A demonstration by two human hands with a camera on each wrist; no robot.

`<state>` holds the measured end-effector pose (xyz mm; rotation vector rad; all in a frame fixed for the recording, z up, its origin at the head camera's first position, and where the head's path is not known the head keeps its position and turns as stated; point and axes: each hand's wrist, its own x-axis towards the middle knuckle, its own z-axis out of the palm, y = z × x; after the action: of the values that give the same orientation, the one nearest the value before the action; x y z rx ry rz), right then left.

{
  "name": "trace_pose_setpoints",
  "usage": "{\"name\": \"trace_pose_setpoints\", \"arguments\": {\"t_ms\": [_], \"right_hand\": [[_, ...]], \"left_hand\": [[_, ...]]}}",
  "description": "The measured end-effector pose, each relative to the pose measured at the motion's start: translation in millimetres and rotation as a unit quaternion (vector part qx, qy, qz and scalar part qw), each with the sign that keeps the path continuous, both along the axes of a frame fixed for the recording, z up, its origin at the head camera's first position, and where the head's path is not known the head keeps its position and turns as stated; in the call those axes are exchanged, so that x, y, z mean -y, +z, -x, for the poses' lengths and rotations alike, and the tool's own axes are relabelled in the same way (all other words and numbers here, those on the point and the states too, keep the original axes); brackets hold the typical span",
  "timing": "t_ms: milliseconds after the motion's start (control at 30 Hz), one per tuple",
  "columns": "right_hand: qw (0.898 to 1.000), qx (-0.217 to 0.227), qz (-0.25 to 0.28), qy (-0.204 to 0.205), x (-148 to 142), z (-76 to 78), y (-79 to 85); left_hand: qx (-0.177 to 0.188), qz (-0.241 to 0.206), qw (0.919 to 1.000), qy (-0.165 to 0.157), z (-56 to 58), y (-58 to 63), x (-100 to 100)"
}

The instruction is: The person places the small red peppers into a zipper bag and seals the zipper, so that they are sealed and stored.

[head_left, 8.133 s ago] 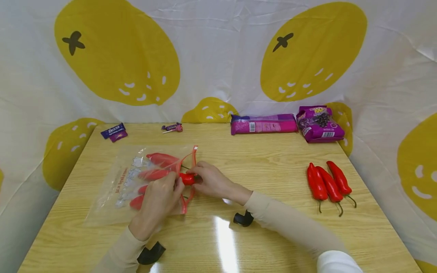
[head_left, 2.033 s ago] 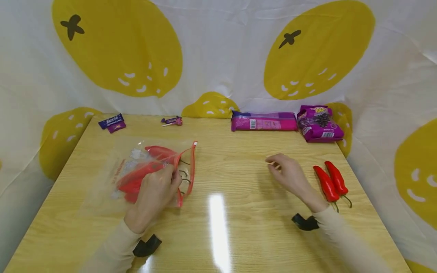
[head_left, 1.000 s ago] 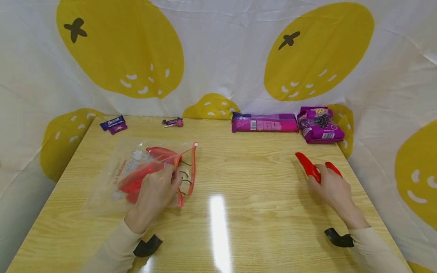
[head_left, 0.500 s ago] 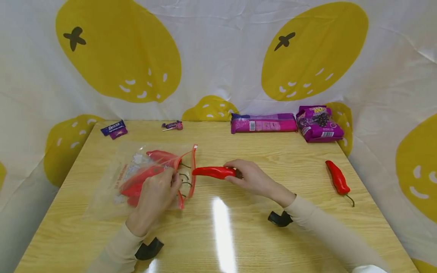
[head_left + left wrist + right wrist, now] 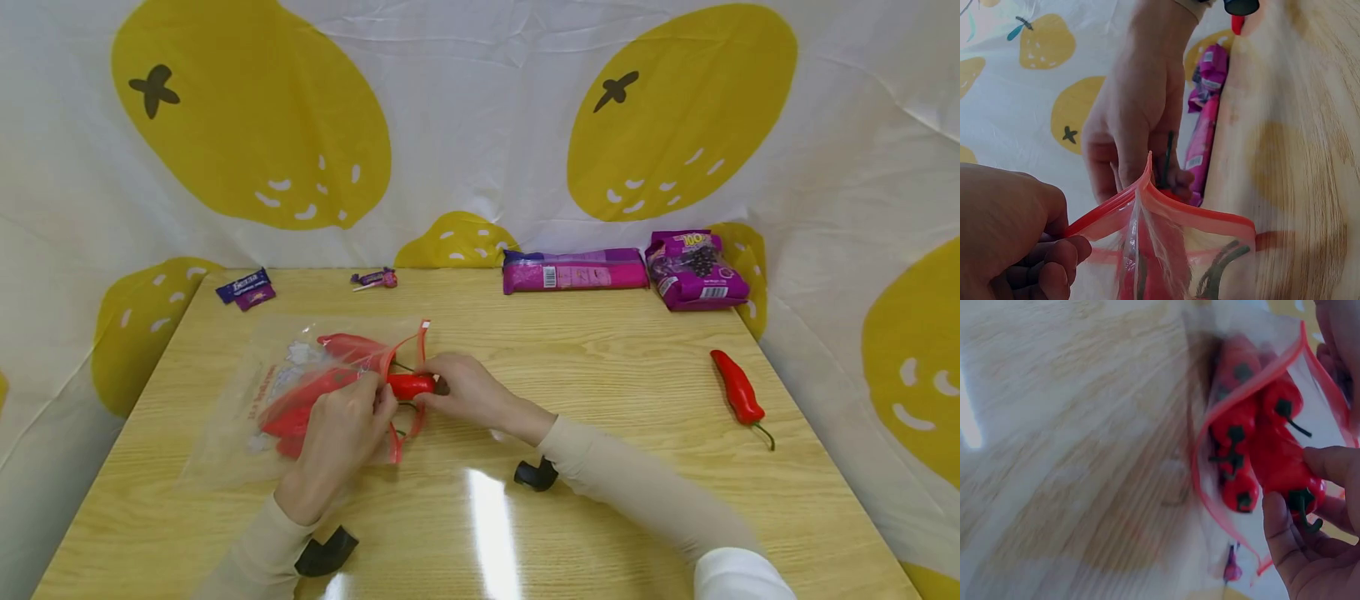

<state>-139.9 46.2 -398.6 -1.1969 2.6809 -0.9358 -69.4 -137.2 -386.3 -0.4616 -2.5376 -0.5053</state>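
A clear zip bag (image 5: 225, 442) with a red zip edge lies on the left of the table, its mouth spread toward the right. Several red peppers (image 5: 300, 404) with green stems are inside it. My left hand (image 5: 341, 437) pinches the bag's red edge; the left wrist view shows thumb and fingers on that strip (image 5: 1104, 209). My right hand (image 5: 472, 396) grips a red pepper (image 5: 1282, 462) near its stem end, and its tip is inside the bag mouth. Another red pepper (image 5: 738, 387) lies alone at the table's right.
Along the back of the wooden table (image 5: 600, 500) are small wrapped sweets (image 5: 246, 287), a lollipop (image 5: 375, 278), a long pink-purple packet (image 5: 576, 271) and a purple bag (image 5: 697, 271). A lemon-print cloth (image 5: 480, 125) hangs behind.
My right hand has taken peppers from the right-hand group, now down to one, and carried the latest leftward into the bag mouth. My left hand has kept its hold on the bag.
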Motion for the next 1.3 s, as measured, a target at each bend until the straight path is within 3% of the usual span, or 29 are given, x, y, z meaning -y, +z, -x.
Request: {"name": "trace_pose_setpoints", "arguments": {"t_ms": [233,600,800,1000,1167,1300], "right_hand": [[0.999,0.02,0.026,0.011,20.5,0.7,-4.6],[0.987,0.094,0.125,-0.03,41.6,4.6,-13.3],[0.99,0.063,0.115,-0.044,50.3,7.1,-18.2],[0.995,0.029,0.096,-0.015,58.1,8.9,-19.1],[0.992,0.04,0.118,-0.008,48.6,8.3,-20.2],[0.987,0.066,0.144,-0.03,10.9,6.0,-13.0]], "left_hand": [[-0.02,-0.01,0.9997,-0.012,1.6,-2.5,1.7],[-0.073,-0.012,0.997,-0.024,3.3,-2.8,1.9],[-0.076,-0.01,0.9968,-0.025,3.0,-1.7,1.5],[-0.082,-0.016,0.9961,-0.026,2.7,-2.4,4.4],[-0.092,-0.013,0.9954,-0.023,3.3,-3.0,5.8],[-0.07,-0.013,0.9974,-0.015,4.1,-1.6,5.4]]}}
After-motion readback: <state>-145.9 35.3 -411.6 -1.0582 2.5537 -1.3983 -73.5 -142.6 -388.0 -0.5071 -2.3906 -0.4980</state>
